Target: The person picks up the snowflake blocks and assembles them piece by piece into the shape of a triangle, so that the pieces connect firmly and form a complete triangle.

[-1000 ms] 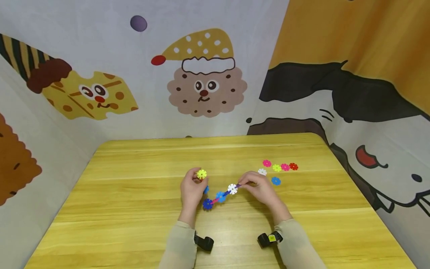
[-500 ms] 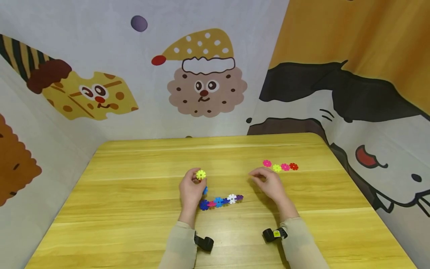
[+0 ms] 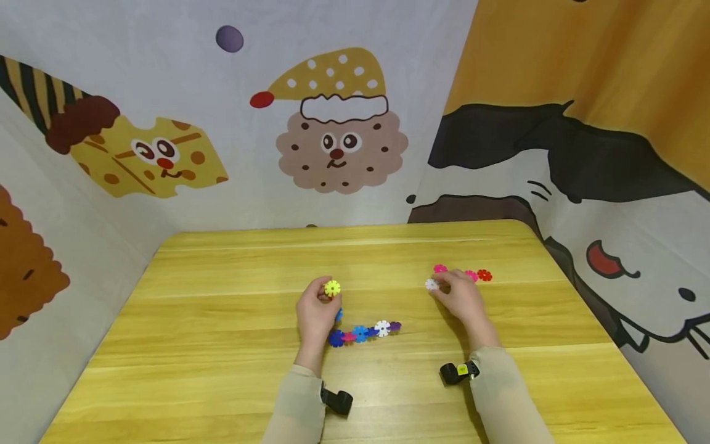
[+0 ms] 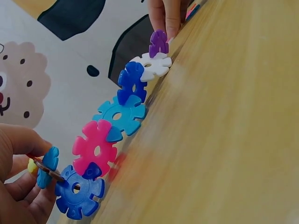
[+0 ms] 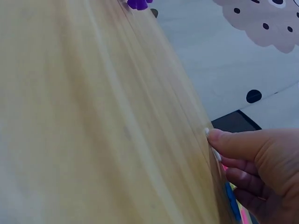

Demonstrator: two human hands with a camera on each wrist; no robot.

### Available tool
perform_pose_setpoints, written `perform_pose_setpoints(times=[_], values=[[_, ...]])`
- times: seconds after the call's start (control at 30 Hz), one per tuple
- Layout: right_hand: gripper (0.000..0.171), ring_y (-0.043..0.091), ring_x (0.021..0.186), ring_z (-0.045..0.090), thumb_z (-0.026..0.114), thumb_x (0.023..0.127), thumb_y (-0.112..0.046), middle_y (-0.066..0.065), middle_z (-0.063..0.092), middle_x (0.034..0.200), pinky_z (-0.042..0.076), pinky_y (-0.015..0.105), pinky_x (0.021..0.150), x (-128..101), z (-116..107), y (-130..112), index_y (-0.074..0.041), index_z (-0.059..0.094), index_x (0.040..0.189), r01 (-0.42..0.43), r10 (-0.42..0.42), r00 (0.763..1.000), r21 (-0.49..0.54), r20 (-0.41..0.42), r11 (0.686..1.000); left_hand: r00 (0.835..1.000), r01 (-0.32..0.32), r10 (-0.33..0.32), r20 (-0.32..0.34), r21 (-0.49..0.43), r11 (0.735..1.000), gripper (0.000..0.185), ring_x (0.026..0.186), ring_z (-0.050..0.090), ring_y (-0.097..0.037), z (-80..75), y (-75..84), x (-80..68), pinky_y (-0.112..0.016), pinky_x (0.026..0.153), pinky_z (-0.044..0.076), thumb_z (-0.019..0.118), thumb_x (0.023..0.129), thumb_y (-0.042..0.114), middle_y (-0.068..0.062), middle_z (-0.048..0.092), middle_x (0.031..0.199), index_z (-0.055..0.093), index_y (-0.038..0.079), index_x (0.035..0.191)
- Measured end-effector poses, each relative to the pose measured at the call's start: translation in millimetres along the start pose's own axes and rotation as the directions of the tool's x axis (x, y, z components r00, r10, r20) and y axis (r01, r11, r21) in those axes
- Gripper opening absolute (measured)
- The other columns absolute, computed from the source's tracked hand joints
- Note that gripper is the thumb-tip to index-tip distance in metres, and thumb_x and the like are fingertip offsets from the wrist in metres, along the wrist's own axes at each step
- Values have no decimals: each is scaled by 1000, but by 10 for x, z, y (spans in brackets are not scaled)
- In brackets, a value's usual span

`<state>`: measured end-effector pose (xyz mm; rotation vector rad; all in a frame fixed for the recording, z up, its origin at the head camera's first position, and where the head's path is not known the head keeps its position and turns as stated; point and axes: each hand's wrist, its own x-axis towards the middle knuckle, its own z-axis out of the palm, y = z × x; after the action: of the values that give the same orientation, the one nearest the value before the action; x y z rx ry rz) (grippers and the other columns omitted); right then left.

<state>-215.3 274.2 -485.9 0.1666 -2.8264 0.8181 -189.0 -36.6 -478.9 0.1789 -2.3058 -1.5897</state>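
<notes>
My left hand [image 3: 316,316] grips one end of a chain of interlocking plastic flower discs, with a yellow disc [image 3: 332,288] at its fingertips. From there the chain runs right over the table through a dark blue disc [image 4: 80,192], a pink disc [image 4: 95,148], a light blue disc [image 4: 122,117] and a white disc [image 4: 156,66] to a purple disc [image 4: 159,43] at the far end. Farther right, my right hand [image 3: 463,301] pinches a loose white disc [image 3: 431,284] between thumb and fingers, low at the tabletop.
Beyond the right hand lie loose discs: a pink disc [image 3: 440,269], another pink disc [image 3: 471,275] and a red disc [image 3: 485,275]. A blue disc [image 5: 232,201] shows under the right hand. The wooden table [image 3: 194,345] meets a cartoon-printed curtain [image 3: 249,166] behind.
My right hand let go of the chain's purple end, which dropped toward the table. It then moved right to the loose white disc and pinched it. The left hand stayed almost still.
</notes>
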Motion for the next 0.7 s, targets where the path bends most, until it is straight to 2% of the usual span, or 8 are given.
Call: perform_pose_setpoints(times=[0.33, 0.7], values=[[28, 38, 105, 54, 76, 88, -17, 18, 62, 108, 43, 54, 94, 33, 3, -59, 1, 68, 108, -39, 42, 996, -33, 79, 999, 1000, -25, 25, 16, -20, 999, 39, 78, 64, -24, -5, 19, -9, -37, 71, 55, 78, 75, -3, -8, 67, 84, 71, 3, 113], [24, 29, 88, 61, 77, 87, -10, 10, 66, 92, 49, 48, 82, 35, 71, -172, -5, 61, 104, -17, 13, 994, 31, 107, 999, 998, -63, 63, 12, -2, 998, 40, 80, 62, -23, -5, 7, -5, -36, 69, 54, 79, 75, -3, -9, 67, 88, 72, 3, 114]])
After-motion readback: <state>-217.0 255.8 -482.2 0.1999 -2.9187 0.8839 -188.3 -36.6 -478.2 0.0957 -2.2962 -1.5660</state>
